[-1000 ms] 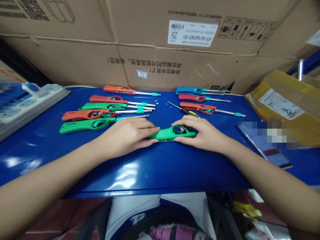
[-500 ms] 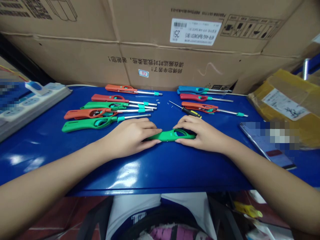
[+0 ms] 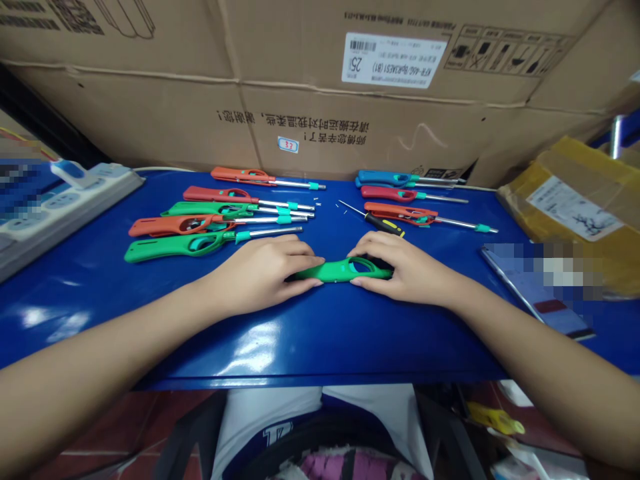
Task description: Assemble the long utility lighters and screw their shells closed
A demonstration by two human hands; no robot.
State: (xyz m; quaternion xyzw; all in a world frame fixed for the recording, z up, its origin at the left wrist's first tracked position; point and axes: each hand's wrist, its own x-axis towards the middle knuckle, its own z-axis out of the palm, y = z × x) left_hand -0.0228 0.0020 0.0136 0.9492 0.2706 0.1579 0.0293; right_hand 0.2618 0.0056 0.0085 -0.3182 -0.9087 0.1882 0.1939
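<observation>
A green lighter handle lies flat on the blue table, gripped at both ends. My left hand is curled over its left end, fingers closed around it. My right hand pinches the right end, by the trigger loop. A small black and yellow screwdriver lies just behind my right hand. Whether a metal rod is fitted to the handle is hidden under my fingers.
Several long-nosed lighters, red and green, lie in a row at the left. Three more, blue and red, lie at the right. Cardboard boxes wall the back. A power strip is at left, a phone at right.
Both hands have kept hold of the green handle, which has tipped from lying open-side up towards its edge. The view has shifted slightly.
</observation>
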